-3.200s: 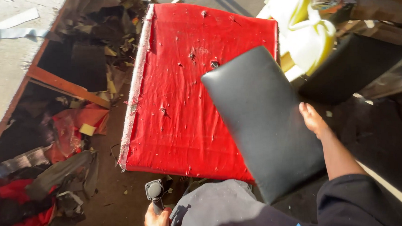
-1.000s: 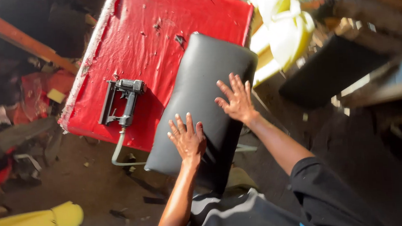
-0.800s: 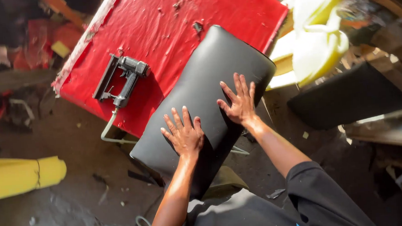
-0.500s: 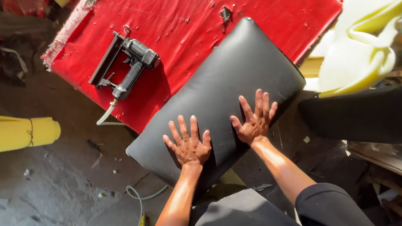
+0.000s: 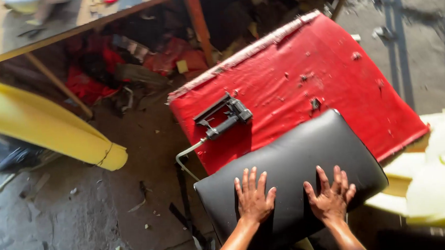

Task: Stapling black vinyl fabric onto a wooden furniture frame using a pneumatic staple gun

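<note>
- Black vinyl cushion (image 5: 292, 172), one: we have it lying partly on the red board and overhanging its near edge toward us.
- Left hand (image 5: 254, 198), one: fingers spread, palm flat on the cushion's near half, grasping nothing.
- Right hand (image 5: 331, 198), one: likewise splayed and pressed flat just beside the left, holding nothing.
- Step in hand, as we judge it: smoothing or pressing the cover down over its padding; both palms bear on the same face.
- Next move, as we judge it: we would need one hand freed to take up the tool while the other keeps the cover taut.
- Red upholstered board (image 5: 302, 79), one: scuffed, with a frayed pale edge, serving as our work surface.
- Pneumatic staple gun (image 5: 224, 117), one: lying on the board's left part, hose trailing off the edge, well apart from both hands.
- Yellow foam roll (image 5: 42, 128), one, at left; pale yellow foam offcuts (image 5: 437, 179) at right, number unclear.
</note>
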